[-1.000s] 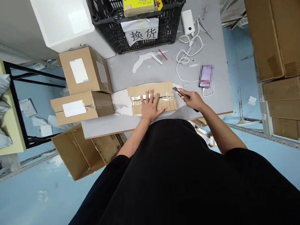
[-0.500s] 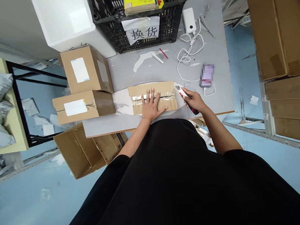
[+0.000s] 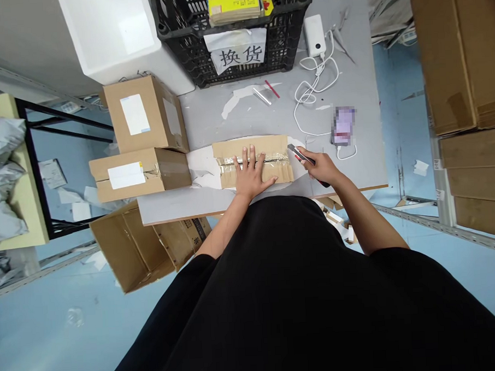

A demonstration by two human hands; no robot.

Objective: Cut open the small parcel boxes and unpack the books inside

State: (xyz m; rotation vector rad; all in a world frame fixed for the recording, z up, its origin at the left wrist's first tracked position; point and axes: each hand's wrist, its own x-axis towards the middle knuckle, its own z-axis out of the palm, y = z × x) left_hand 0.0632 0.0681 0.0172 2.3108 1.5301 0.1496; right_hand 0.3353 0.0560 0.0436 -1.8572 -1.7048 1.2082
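A flat cardboard box [image 3: 228, 178] with clear tape along its middle seam lies on white paper [image 3: 201, 163] near the table's front edge. My left hand [image 3: 251, 177] rests on top of it, palm down with the fingers spread, holding nothing. At the box's right end, my right hand [image 3: 321, 167] is closed around a red and black box cutter [image 3: 306, 158]. The cutter's tip points up and left and is at the box's right edge by the taped seam; whether it touches cannot be told.
Two labelled cartons [image 3: 136, 122] [image 3: 142, 173] stand left on the table [image 3: 166, 208]. Behind are a black crate [image 3: 242, 71] and a white bin [image 3: 105, 38]. A phone [image 3: 343, 125] and a cabled white power bank [image 3: 315, 36] lie right. An open carton [image 3: 131, 248] is below left.
My right hand has turned the box cutter and brought its tip left, to the box's right edge. My left hand stays flat on the box. The view has shifted slightly.
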